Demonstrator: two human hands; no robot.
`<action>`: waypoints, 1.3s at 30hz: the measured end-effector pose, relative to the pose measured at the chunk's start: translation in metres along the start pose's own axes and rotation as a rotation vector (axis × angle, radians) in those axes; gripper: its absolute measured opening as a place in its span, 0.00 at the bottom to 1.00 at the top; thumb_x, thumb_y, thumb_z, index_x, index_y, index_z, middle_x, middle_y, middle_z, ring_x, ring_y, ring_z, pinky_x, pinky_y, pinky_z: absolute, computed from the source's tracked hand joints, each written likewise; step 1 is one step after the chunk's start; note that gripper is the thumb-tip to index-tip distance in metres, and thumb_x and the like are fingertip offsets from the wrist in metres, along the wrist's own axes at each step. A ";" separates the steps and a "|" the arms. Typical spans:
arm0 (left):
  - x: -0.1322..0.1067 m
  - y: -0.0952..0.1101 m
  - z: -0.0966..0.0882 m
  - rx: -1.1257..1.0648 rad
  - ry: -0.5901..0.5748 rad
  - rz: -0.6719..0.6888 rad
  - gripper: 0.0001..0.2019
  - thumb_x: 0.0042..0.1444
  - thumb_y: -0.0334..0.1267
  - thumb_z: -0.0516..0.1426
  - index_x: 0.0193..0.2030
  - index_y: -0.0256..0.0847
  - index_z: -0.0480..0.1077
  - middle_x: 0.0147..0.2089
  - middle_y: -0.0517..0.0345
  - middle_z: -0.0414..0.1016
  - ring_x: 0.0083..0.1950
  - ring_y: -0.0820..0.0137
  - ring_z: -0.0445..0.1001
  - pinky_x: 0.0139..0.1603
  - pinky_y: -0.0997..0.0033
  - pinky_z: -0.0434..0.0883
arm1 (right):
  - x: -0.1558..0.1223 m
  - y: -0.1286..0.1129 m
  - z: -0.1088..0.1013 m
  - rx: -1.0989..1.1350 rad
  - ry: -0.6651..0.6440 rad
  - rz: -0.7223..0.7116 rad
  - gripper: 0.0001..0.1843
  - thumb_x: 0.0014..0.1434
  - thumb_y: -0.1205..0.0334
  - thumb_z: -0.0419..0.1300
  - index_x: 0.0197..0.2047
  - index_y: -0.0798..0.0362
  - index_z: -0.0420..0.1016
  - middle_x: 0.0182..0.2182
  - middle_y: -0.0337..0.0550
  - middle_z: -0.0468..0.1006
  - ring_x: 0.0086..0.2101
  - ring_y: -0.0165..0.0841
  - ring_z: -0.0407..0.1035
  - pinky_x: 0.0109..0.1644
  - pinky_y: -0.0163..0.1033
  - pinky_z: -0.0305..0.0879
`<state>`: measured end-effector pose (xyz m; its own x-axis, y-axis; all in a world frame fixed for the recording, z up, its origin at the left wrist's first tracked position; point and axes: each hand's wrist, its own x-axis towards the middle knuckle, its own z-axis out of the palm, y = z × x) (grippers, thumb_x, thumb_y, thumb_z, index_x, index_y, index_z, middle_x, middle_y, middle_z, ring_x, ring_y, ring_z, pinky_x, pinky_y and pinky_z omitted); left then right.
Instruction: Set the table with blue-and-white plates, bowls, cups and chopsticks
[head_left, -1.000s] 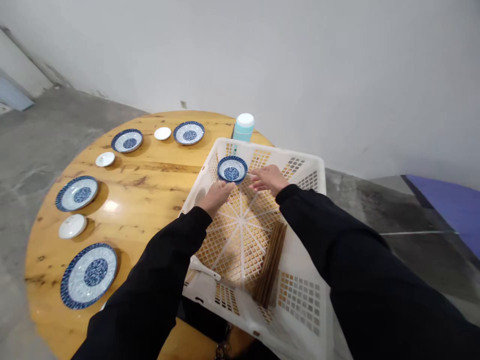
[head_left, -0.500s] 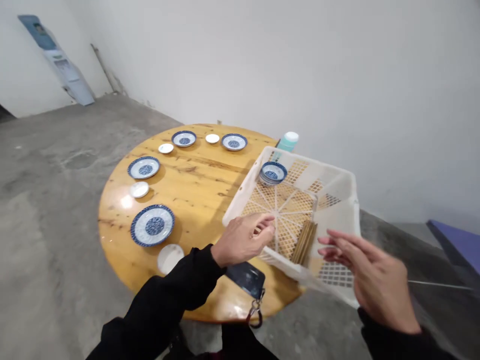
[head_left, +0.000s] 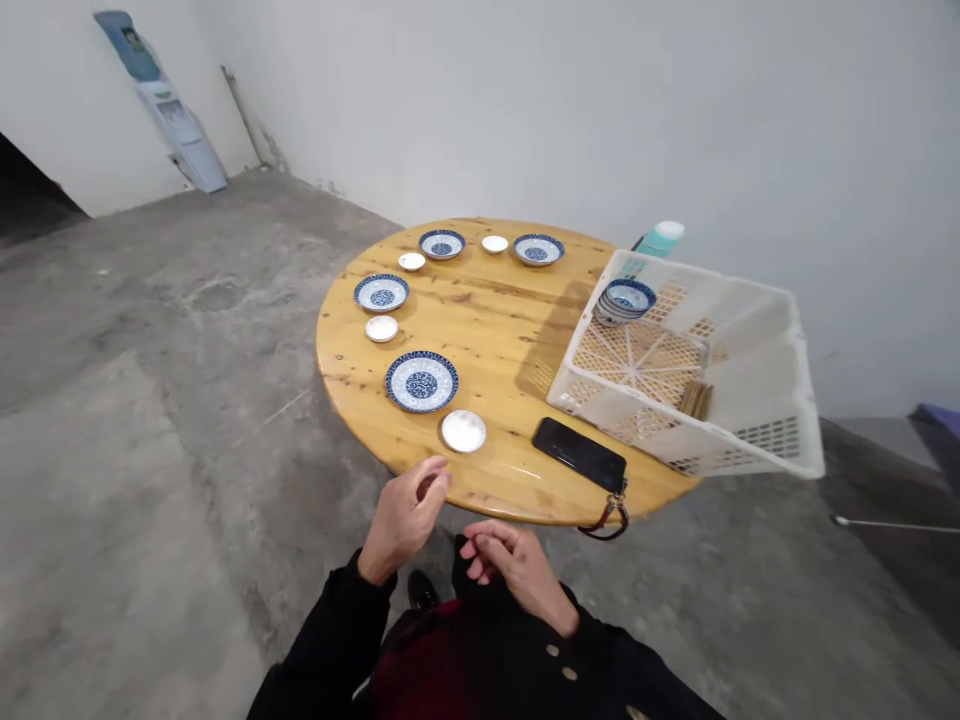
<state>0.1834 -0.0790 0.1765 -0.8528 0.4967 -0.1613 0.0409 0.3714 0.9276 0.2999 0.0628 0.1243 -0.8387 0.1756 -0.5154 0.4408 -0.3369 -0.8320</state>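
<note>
My left hand point(head_left: 405, 515) is at the near edge of the round wooden table point(head_left: 487, 345). Its fingers are loosely curled, with a gap between thumb and forefinger, and nothing shows in it. Just beyond lies a small white dish point(head_left: 463, 431), with a blue-patterned plate point(head_left: 421, 382) behind it. My right hand point(head_left: 521, 575) hangs in front of my body, below the table edge, fingers half bent and apart, with no object visible in it. To its upper right, a black phone point(head_left: 579, 453) with a strap point(head_left: 606, 520) lies on the table.
A white plastic basket point(head_left: 686, 440) stands at the table's right, overhanging the edge. Inside are stacked bowls point(head_left: 626, 302) and a brown slatted bundle point(head_left: 697, 400). Behind is a teal bottle point(head_left: 660, 240). Several plates and small dishes curve along the left and far rim.
Both hands have moved from over and beside the basket back towards my body. The view has shifted, so table and basket appear further right and higher. The phone is now fully uncovered.
</note>
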 end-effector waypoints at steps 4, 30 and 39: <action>-0.015 -0.029 -0.026 0.006 0.070 -0.099 0.17 0.62 0.46 0.52 0.52 0.42 0.74 0.49 0.49 0.82 0.50 0.62 0.81 0.54 0.64 0.75 | 0.024 0.010 0.030 -0.003 -0.066 0.064 0.29 0.41 0.38 0.70 0.35 0.55 0.75 0.25 0.41 0.79 0.20 0.28 0.71 0.24 0.33 0.64; 0.166 -0.094 -0.252 0.150 -0.078 -0.153 0.20 0.64 0.51 0.51 0.54 0.42 0.73 0.50 0.51 0.82 0.51 0.62 0.80 0.53 0.67 0.73 | 0.280 -0.060 0.240 -0.070 -0.229 0.092 0.09 0.55 0.58 0.59 0.34 0.55 0.72 0.27 0.38 0.77 0.23 0.26 0.70 0.29 0.33 0.64; 0.245 -0.121 -0.361 0.108 -0.207 -0.116 0.22 0.62 0.51 0.51 0.55 0.40 0.73 0.51 0.49 0.81 0.51 0.61 0.80 0.53 0.64 0.74 | 0.352 -0.074 0.329 0.029 -0.036 0.086 0.10 0.53 0.62 0.57 0.38 0.55 0.72 0.27 0.36 0.77 0.22 0.25 0.69 0.26 0.31 0.61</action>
<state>-0.2183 -0.2861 0.1463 -0.7307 0.5918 -0.3403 0.0137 0.5111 0.8594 -0.1330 -0.1553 0.0723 -0.8092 0.1113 -0.5769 0.5030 -0.3762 -0.7781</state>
